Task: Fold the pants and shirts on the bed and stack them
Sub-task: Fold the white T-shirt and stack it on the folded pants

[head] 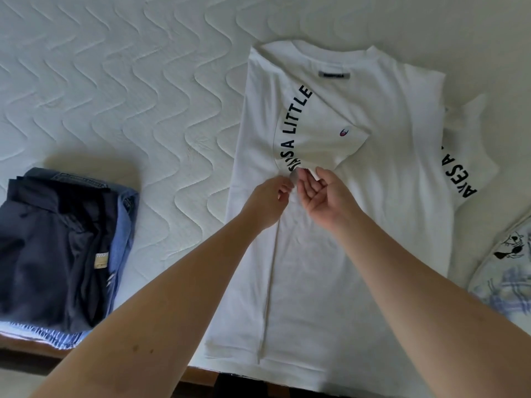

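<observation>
Both hands meet at the picture's centre on the folded-in sleeve of the white T-shirt (344,196): the left hand (268,201) has its grip pressed together, pinching the sleeve's hem at its tip, while the right hand (324,196) lies palm-up with fingers loosely curled and spread, thumb just touching the same hem edge. The pinch probably serves to tug the sleeve flat and square so the side fold lies clean before the next fold. That shirt lies back-up on the bed (115,81), collar toward twelve o'clock, hem toward six at the mattress edge; its nine o'clock side is already turned in, leaving a long vertical crease, whereas the sleeve at three o'clock is not yet folded. One finished stack (63,248) sits at about eight o'clock, well apart from the shirt, likely kept clear to leave folding room; at least three garments can be counted in it, dark navy on top, blue beneath, a striped one at the bottom. One more piece, a pale printed garment (505,271), waits at four o'clock just beside the shirt, apparently unfolded.
</observation>
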A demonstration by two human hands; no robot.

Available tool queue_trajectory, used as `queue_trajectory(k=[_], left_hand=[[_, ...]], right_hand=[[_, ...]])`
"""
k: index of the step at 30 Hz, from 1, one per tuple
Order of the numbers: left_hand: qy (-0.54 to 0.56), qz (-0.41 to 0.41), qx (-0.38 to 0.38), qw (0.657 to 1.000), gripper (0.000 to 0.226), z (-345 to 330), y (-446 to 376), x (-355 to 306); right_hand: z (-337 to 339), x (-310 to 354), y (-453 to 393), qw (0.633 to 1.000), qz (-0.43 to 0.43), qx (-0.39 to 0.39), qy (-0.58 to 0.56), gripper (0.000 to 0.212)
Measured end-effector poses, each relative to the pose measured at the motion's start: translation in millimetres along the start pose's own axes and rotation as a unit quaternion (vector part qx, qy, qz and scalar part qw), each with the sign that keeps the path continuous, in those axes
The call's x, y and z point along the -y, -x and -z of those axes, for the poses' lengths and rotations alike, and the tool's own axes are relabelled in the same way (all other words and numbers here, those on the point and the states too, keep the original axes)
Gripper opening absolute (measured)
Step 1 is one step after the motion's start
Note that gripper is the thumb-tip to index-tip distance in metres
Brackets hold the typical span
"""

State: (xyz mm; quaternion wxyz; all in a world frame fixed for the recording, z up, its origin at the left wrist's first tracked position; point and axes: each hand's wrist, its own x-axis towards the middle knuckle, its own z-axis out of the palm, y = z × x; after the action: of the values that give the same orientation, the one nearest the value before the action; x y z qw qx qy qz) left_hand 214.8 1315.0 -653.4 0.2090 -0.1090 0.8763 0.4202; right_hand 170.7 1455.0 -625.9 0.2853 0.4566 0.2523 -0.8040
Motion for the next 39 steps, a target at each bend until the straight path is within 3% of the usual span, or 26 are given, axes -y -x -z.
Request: queue_trajectory(k=[3,6,11,15,17,20,22,25,28,31,33,36,39], left_hand=[[0.08,0.035,-0.02,0.996,0.013,2.7,-0.8,-1.3],[0.137,0.081,-0.054,0.986,0.025,9.2,-2.7,-3.5],[0.14,0.145,-0.04,0.979,0.025,18.1,-18.3,-10.1],[0.253,0.255,-0.026,0.933,0.044,24.9,-31.1,-19.5],[0.262,0.281,0.003,0.923,0.05,25.6,-33.1,-20.2],[0.232,0.282,-0.011,0.931,0.03,20.8,-33.9,-18.2],[0.242,0.286,-0.037,0.926,0.019,17.0,-33.4,-16.8],[0.269,0.284,-0.05,0.919,0.021,12.6,-30.5,-14.9],[0.157,0.228,-0.074,0.958,0.034,8.1,-25.1,-16.1],[0.026,0.157,-0.12,0.98,0.047,5.5,-20.6,-17.0],[-0.07,0.092,-0.134,0.984,0.05,5.6,-19.3,-16.0],[-0.269,-0.001,-0.145,0.952,0.06,5.5,-19.9,-12.9],[-0.23,-0.013,-0.099,0.968,0.052,6.3,-25.7,-11.1]], right_hand=[[1.6,2.2,-1.6,1.0,0.004,0.008,0.006,0.011],[3.3,4.1,-4.8,0.999,0.009,0.0,0.042,0.012],[8.2,0.4,-8.7,0.976,-0.017,-0.035,0.213,0.012],[6.1,-9.8,-9.8,0.924,-0.02,-0.044,0.379,0.019],[7.5,-12.2,-11.2,0.884,0.013,-0.057,0.464,0.022],[15.1,-2.9,-12.3,0.823,0.081,-0.083,0.557,0.03],[21.3,11.0,-17.0,0.818,0.145,-0.125,0.543,0.037],[22.4,39.2,-26.3,0.822,0.256,-0.211,0.463,0.04],[13.3,63.9,-36.1,0.809,0.296,-0.268,0.431,0.052],[4.2,77.4,-47.8,0.835,0.293,-0.237,0.4,0.026],[0.4,83.9,-49.8,0.819,0.277,-0.221,0.451,0.03],[-7.1,87.0,-46.0,0.789,0.304,-0.221,0.486,0.022],[-17.7,72.7,-29.3,0.73,0.399,-0.196,0.518,0.019]])
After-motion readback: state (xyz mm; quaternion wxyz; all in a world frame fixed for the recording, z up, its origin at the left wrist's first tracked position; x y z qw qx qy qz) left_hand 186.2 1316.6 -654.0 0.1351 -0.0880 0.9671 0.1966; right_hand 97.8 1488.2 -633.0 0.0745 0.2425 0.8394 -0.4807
